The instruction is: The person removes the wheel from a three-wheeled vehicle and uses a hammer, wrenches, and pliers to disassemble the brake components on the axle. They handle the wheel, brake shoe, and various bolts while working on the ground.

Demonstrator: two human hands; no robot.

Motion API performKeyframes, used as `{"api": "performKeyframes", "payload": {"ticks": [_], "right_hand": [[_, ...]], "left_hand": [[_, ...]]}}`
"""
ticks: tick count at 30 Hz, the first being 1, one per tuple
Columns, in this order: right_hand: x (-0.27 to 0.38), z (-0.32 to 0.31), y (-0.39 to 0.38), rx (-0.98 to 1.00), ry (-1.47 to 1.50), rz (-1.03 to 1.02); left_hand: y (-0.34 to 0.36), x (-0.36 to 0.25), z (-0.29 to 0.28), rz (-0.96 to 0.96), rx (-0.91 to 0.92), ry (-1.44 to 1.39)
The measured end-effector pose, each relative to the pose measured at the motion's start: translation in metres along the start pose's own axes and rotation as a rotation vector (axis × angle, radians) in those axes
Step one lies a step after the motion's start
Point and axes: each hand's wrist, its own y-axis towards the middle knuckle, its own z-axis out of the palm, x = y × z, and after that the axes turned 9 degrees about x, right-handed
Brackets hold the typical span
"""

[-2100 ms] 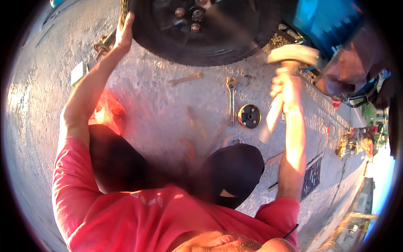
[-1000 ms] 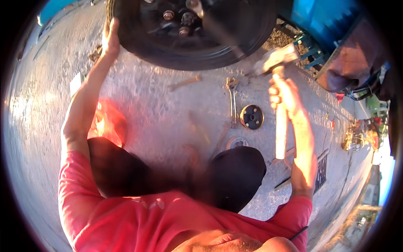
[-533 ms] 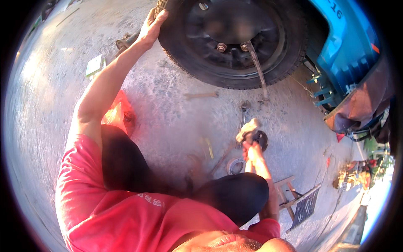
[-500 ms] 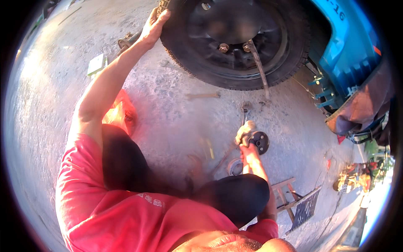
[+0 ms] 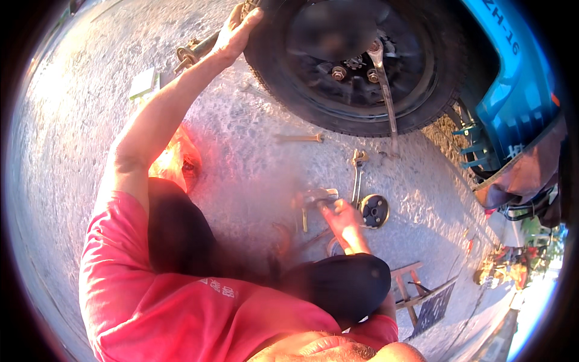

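So, the biggest thing here is the black-rimmed tractor-style wheel (image 5: 356, 96), and I'll place everything off that. Just right of it there's blue bodywork (image 5: 509, 90). A low folding stool (image 5: 422, 295) is well apart, to the lower right, and a red plastic bag (image 5: 176, 160) sits lower left of it. The left hand (image 5: 239, 33) is on the wheel's left edge, fingers laid over the tread, thumb spread apart. The right hand (image 5: 342, 222) is well below it, fingers curled around a hammer (image 5: 319, 196) close to the head; the handle's mostly hidden. A long wrench (image 5: 386, 90) lies across the wheel's face, top end at a nut. On the concrete below it: an adjustable wrench (image 5: 359, 163), a round black hub plate (image 5: 374, 211) beside that, and a smaller wrench (image 5: 300, 138).
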Motion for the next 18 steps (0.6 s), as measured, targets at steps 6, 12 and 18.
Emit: {"api": "performKeyframes", "payload": {"ticks": [6, 12, 18], "right_hand": [[0.073, -0.134, 0.033, -0.877, -0.197, -0.310], [0.087, -0.167, 0.079, -0.336, 0.209, -0.139], [0.102, -0.185, 0.068, -0.286, 0.001, -0.223]], "left_hand": [[-0.005, -0.011, 0.000, -0.077, -0.075, 0.001], [-0.002, -0.013, 0.005, -0.061, -0.001, -0.077], [-0.009, -0.030, 0.006, -0.019, 0.022, -0.017]]}}
